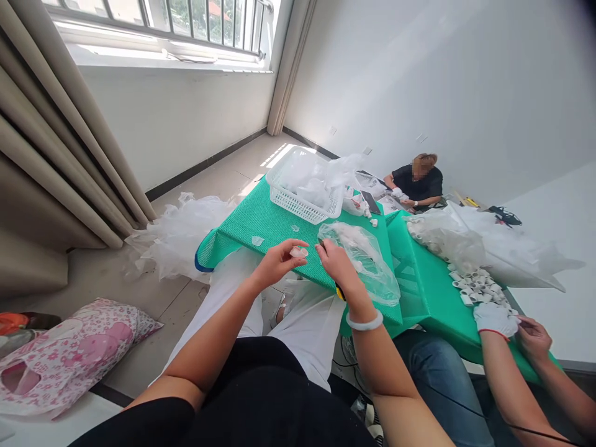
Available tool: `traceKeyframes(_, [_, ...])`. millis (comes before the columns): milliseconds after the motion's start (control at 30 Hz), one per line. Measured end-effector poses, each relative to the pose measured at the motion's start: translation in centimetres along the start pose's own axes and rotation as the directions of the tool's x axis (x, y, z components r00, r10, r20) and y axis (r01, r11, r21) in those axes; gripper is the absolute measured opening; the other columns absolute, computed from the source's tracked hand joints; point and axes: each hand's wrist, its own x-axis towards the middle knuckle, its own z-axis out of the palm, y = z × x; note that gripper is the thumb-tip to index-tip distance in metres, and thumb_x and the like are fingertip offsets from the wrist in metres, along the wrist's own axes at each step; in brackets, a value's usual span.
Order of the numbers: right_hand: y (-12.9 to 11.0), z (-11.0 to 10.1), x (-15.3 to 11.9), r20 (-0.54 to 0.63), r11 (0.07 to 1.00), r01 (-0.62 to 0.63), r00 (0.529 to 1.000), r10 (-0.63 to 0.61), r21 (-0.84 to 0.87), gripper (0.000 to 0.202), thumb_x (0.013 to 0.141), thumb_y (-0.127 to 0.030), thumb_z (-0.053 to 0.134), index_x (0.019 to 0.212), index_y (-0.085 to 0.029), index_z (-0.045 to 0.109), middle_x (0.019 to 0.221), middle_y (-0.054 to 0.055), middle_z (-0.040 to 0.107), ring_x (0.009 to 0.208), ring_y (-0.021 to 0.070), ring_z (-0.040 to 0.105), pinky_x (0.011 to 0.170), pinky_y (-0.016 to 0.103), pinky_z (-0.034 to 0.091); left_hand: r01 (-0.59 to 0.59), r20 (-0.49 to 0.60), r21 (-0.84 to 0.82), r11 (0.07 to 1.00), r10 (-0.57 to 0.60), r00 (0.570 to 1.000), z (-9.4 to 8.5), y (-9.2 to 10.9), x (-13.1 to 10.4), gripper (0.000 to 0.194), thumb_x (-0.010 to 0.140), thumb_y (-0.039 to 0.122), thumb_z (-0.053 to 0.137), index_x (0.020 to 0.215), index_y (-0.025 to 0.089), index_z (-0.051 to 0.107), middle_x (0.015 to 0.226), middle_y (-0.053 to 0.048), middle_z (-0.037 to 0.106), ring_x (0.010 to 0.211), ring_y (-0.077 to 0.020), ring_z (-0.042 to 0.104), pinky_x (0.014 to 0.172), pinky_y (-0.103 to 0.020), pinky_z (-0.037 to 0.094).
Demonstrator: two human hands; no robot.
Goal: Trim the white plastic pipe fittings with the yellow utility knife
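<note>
My left hand (278, 263) pinches a small translucent white plastic piece (298, 252) between thumb and fingers, above the near edge of the green-covered table. Close to its right, my right hand (336, 262) is closed around a slim tool whose yellow and black end (340, 293) shows below the palm. The tool's kind is mostly hidden by the fingers. Two similar clear pieces (257, 241) lie on the green cover (233, 225). Beside my right hand rests a clear plastic bag (379, 273) with white items inside.
A white basket (298, 208) full of clear plastic stands behind my hands. White ring-like parts (479, 287) are heaped at right near a co-worker's gloved hand (496, 320). Another person (419, 183) sits at the far side. Plastic sheeting (184, 233) and a pink bag (88, 347) lie on the floor.
</note>
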Motion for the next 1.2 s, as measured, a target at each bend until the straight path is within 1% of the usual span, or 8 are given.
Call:
traceKeyframes(233, [-0.6, 3.7, 7.2, 0.037, 0.994, -0.086, 0.995, 0.089, -0.064, 0.021, 0.085, -0.015, 0.044, 0.099, -0.009, 0.058, 0.094, 0.020, 0.065, 0.087, 0.0280, 0.062, 0.074, 0.035, 0.042, 0.058, -0.167, -0.317, 0.947, -0.116, 0.979, -0.5, -2.2, 4.6, 0.037, 0.071, 0.047, 0.063, 0.089, 0.014, 0.063, 0.064, 0.001, 0.056, 0.052, -0.0065, 0.045, 0.047, -0.020, 0.034])
traceKeyframes(367, [-0.5, 3.4, 7.8, -0.072, 0.999, -0.013, 0.997, 0.010, -0.048, 0.030, 0.087, -0.017, 0.039, 0.111, -0.008, 0.056, 0.119, 0.021, 0.057, 0.113, 0.0278, 0.051, 0.091, 0.036, 0.039, 0.129, -0.218, -0.467, 0.875, -0.255, 0.942, -0.5, -3.4, 7.4, 0.029, 0.068, 0.041, 0.066, 0.076, 0.014, 0.060, 0.071, -0.001, 0.058, 0.057, -0.0067, 0.052, 0.054, -0.021, 0.041])
traceKeyframes(500, [-1.1, 4.6, 6.8, -0.262, 0.978, 0.038, 0.965, 0.018, 0.206, 0.042, 0.091, -0.018, 0.022, 0.123, -0.011, 0.049, 0.111, 0.015, 0.064, 0.104, 0.0216, 0.058, 0.088, 0.035, 0.044, 0.156, -0.217, -0.567, 0.808, -0.330, 0.918, -0.3, -4.8, 8.4, 0.023, 0.068, 0.034, 0.063, 0.075, 0.012, 0.058, 0.073, -0.005, 0.062, 0.069, -0.0130, 0.061, 0.069, -0.027, 0.049])
traceKeyframes(733, [-4.0, 9.3, 5.9, -0.434, 0.886, 0.261, 0.898, -0.076, 0.384, 0.044, 0.089, -0.024, 0.027, 0.125, -0.012, 0.050, 0.130, 0.015, 0.053, 0.130, 0.0215, 0.038, 0.107, 0.041, 0.030, 0.094, -0.313, -0.260, 0.961, -0.176, 0.933, 0.0, -5.6, 8.1, 0.021, 0.081, 0.032, 0.047, 0.081, 0.017, 0.061, 0.092, -0.007, 0.068, 0.091, -0.0181, 0.062, 0.084, -0.032, 0.049])
traceKeyframes(900, [-2.9, 9.7, 6.1, -0.458, 0.777, 0.125, 0.860, 0.225, 0.617, 0.045, 0.090, -0.034, 0.026, 0.127, -0.012, 0.042, 0.125, 0.019, 0.054, 0.113, 0.0232, 0.053, 0.093, 0.040, 0.043, 0.091, -0.283, -0.008, 0.996, -0.089, 0.955, 0.6, -5.5, 7.1, 0.026, 0.082, 0.032, 0.051, 0.100, 0.018, 0.064, 0.105, -0.007, 0.068, 0.097, -0.0209, 0.062, 0.085, -0.034, 0.048])
traceKeyframes(967, [-2.5, 9.6, 5.9, -0.464, 0.726, 0.102, 0.826, 0.319, 0.680, 0.045, 0.090, -0.035, 0.027, 0.128, -0.013, 0.039, 0.122, 0.020, 0.053, 0.102, 0.0226, 0.058, 0.087, 0.040, 0.046, 0.085, -0.344, 0.104, 0.991, -0.045, 0.938, 0.5, -5.2, 6.6, 0.026, 0.084, 0.035, 0.049, 0.093, 0.018, 0.066, 0.099, -0.008, 0.069, 0.092, -0.0213, 0.064, 0.080, -0.035, 0.050])
traceKeyframes(1100, [-2.8, 9.5, 5.7, -0.444, 0.683, 0.106, 0.829, 0.340, 0.723, 0.037, 0.087, -0.035, 0.032, 0.114, -0.014, 0.048, 0.114, 0.018, 0.052, 0.090, 0.0215, 0.057, 0.078, 0.037, 0.049, -0.041, -0.432, 0.495, 0.868, 0.287, 0.855, -0.7, -2.7, 8.3, 0.028, 0.084, 0.037, 0.053, 0.065, 0.019, 0.063, 0.095, -0.008, 0.068, 0.103, -0.0226, 0.057, 0.095, -0.039, 0.041])
traceKeyframes(1200, [-3.2, 9.3, 5.6, -0.454, 0.696, 0.126, 0.836, 0.309, 0.707, 0.028, 0.084, -0.033, 0.034, 0.098, -0.017, 0.053, 0.105, 0.015, 0.052, 0.095, 0.0230, 0.053, 0.082, 0.039, 0.047, -0.050, -0.311, 0.719, 0.693, 0.386, 0.869, -1.7, 0.3, 13.0, 0.016, 0.085, 0.028, 0.052, 0.090, 0.019, 0.065, 0.109, -0.009, 0.064, 0.110, -0.0233, 0.050, 0.099, -0.039, 0.035])
